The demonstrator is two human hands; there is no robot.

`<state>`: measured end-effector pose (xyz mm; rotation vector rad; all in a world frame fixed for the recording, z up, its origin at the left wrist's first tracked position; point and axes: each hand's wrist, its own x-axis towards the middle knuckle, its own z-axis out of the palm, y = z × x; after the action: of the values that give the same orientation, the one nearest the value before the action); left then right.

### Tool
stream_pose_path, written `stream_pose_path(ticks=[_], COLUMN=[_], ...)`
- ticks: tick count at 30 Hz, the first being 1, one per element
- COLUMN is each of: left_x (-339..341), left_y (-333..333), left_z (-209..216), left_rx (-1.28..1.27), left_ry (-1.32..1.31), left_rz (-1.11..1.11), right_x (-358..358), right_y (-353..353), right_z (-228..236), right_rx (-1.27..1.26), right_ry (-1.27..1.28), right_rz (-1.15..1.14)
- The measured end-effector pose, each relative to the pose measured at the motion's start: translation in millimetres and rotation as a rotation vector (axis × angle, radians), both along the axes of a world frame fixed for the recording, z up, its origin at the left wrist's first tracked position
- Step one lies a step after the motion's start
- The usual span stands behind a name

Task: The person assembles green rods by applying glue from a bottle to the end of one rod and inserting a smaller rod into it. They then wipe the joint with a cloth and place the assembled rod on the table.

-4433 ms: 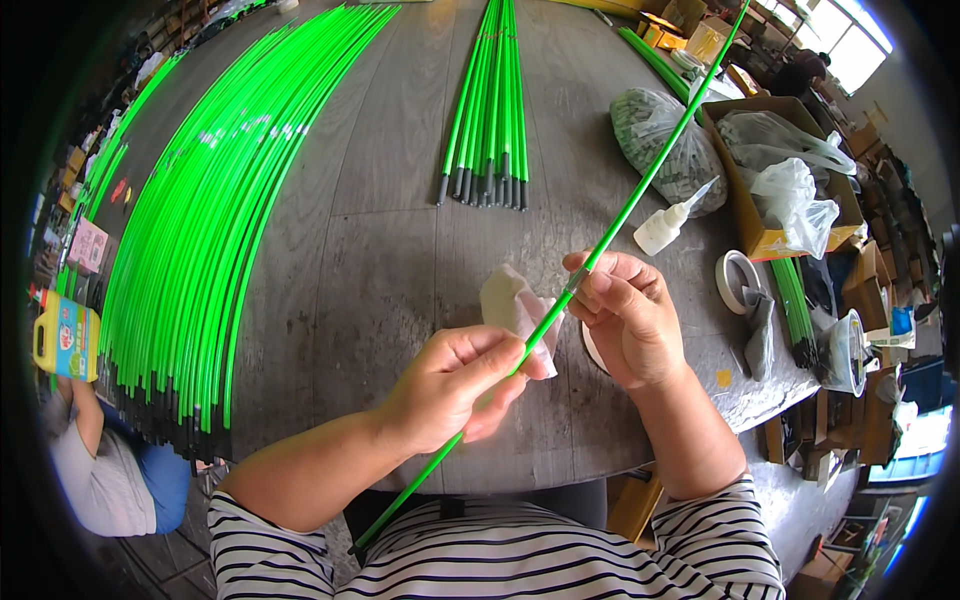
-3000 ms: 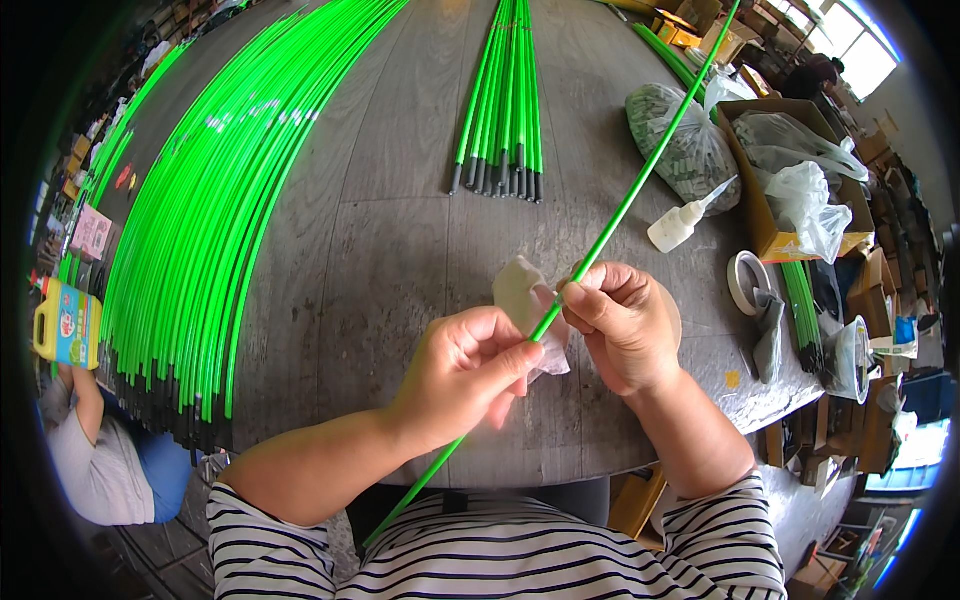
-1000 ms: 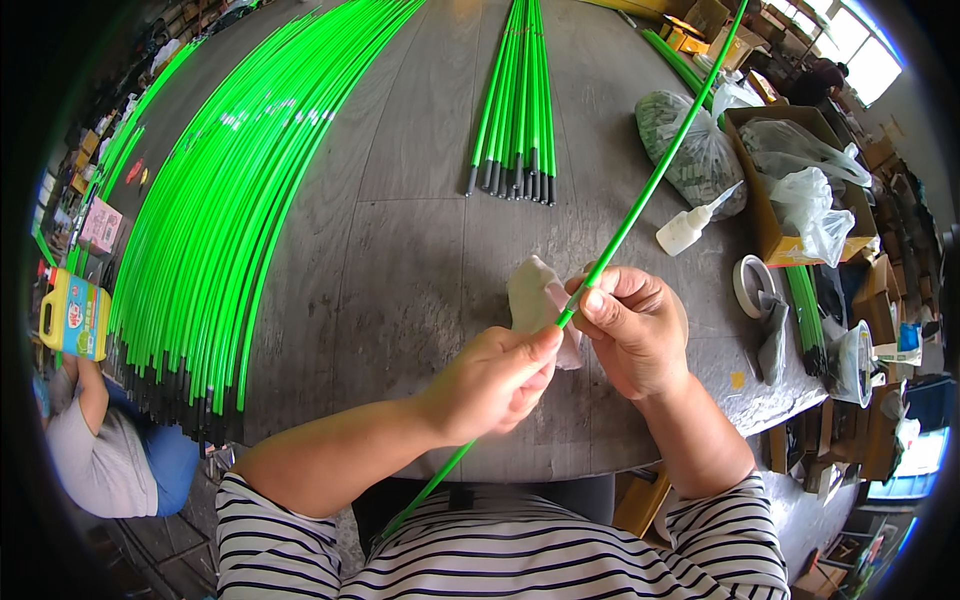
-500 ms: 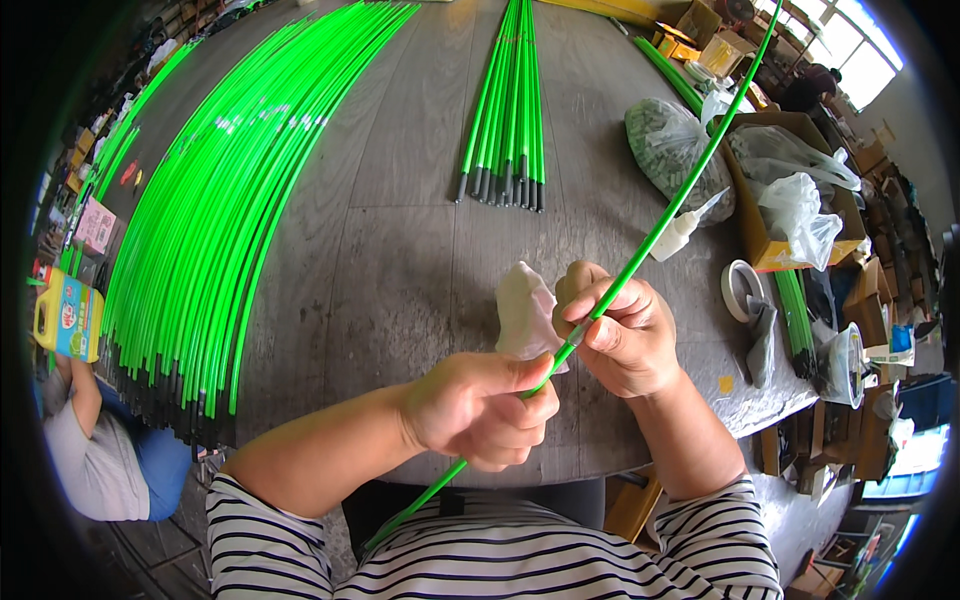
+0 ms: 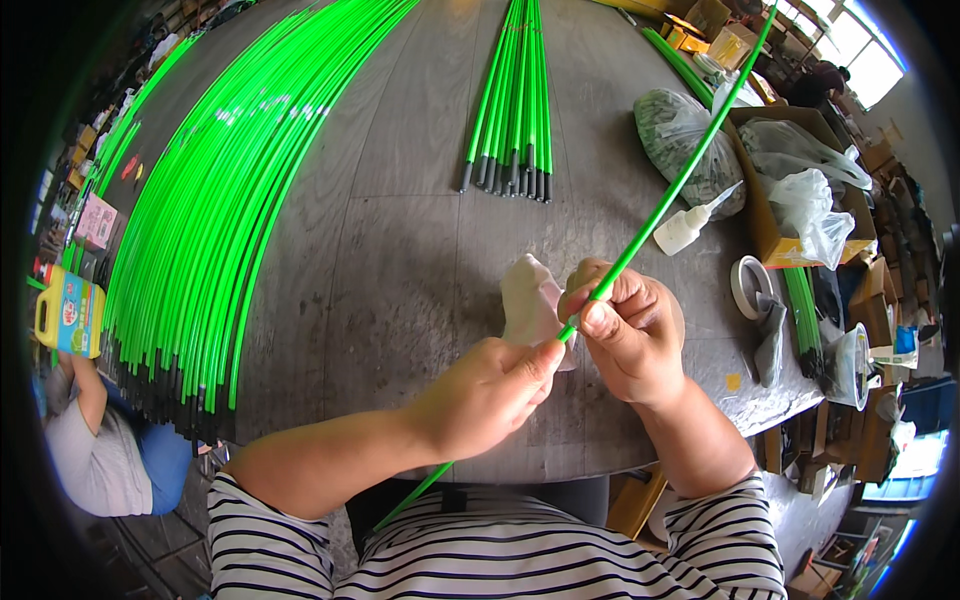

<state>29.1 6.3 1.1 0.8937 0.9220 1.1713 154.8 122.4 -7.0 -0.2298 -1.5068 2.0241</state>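
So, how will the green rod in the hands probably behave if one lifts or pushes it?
The green rod looks fairly stiff, reaching well past the right hand without obvious sag. It is probably light, since it is slim. Its seemingly round shape may let it roll.

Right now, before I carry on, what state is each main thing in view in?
Green rod: held at a slant, upper part toward the right
Left hand: closed around the rod
Right hand: pinching the rod
Left rod pile: lying side by side
Middle rods: spread at the near end
Whitish cloth: crumpled
Dropper bottle: upright or lying, cannot tell
Clear bag: filled, bulging
Cardboard box: open
Yellow jug: capped
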Motion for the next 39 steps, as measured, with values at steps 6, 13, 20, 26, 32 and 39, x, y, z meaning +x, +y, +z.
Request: stream_pose_path(ticks=[6,13,20,26,32,39], left_x=[-12.2,-13.3,-4.8,-9.6,-0.7,-0.2], left_y=[3.5,-1.0,2.5,1.3,-4.5,2.1], left_z=[-3.3,-2.2,-48.9,-23.4,-13.7,-33.4], left_rx=[-0.180,-0.300,-0.442,-0.231,-0.018,0.020], left_ry=[-0.252,-0.605,-0.702,-0.513,-0.078,0.109], left_rz=[-0.155,-0.484,-0.621,-0.516,-0.116,0.055], right_x=[-3.3,0.1,-2.8,-2.7,0.2,-3.8], right_y=[2.3,7.4,5.2,-2.1,-6.3,-6.2], right_z=[-3.1,-0.1,3.5,8.4,9.0,-0.2], right_rx=[-0.052,-0.041,-0.005,0.055,0.099,0.034], right_ry=[0.002,0.175,0.217,0.102,0.050,-0.110], right_rz=[-0.005,0.177,0.242,0.063,-0.008,-0.096])
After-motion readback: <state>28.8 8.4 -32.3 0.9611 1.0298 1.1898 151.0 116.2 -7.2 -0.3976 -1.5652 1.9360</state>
